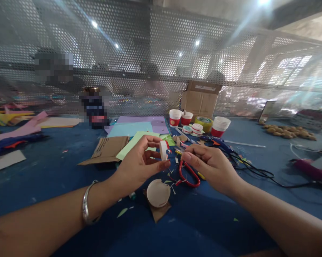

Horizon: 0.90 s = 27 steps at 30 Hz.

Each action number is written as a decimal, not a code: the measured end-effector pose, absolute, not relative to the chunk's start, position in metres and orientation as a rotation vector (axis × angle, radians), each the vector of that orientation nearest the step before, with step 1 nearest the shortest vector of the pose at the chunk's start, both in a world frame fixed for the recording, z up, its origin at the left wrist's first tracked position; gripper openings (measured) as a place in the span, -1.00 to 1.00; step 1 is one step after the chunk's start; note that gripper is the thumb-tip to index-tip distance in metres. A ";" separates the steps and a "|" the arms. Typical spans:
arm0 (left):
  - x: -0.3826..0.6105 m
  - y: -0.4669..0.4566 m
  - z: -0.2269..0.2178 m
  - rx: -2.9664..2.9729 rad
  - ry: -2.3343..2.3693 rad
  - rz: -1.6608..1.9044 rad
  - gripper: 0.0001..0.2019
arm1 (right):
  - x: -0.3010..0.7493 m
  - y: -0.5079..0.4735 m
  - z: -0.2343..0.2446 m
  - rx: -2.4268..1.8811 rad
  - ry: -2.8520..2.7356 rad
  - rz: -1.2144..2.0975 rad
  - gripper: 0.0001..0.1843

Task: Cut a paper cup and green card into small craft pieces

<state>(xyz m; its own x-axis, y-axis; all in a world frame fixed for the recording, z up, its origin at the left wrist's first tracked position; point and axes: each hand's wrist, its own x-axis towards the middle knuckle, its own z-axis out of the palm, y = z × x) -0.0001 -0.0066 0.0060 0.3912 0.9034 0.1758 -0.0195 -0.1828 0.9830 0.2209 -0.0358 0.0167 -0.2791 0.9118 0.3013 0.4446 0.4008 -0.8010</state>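
My left hand (143, 157) is closed around a cut paper cup base (163, 150), a short white ring with red bits at its edge, held up above the table. Just to the right, my right hand (210, 162) is pinched shut; what lies between its fingertips is too small to make out. Red-handled scissors (189, 176) lie on the table beneath and between the hands. Closer to me, a round cream paper cup piece (158, 193) rests on a brown cardboard scrap (158, 214). Green and white paper clippings (122, 212) are scattered around.
Behind the hands stand red-and-white paper cups (221, 125), a tape roll (204, 124) and a cardboard box (200, 101). Coloured paper sheets (131, 128) and folded cardboard (109, 148) lie left of centre. A blue glue gun (217, 142) trails a black cable (268, 175) rightward.
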 end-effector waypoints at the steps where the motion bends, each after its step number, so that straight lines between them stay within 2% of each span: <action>1: -0.001 -0.005 0.005 1.536 0.830 1.048 -0.52 | 0.221 -0.036 0.017 -1.187 -1.906 0.763 -0.52; 6: -0.004 -0.002 0.000 1.720 0.846 1.111 -0.50 | 0.220 -0.034 0.016 -1.292 -2.000 0.757 -0.45; 14: -0.003 -0.008 0.002 1.938 0.873 1.144 -0.59 | 0.219 -0.037 0.018 -1.288 -2.045 0.743 -0.46; 27: -0.005 -0.010 0.006 1.908 0.986 1.034 -0.54 | 0.218 -0.036 0.019 -1.274 -2.043 0.700 -0.47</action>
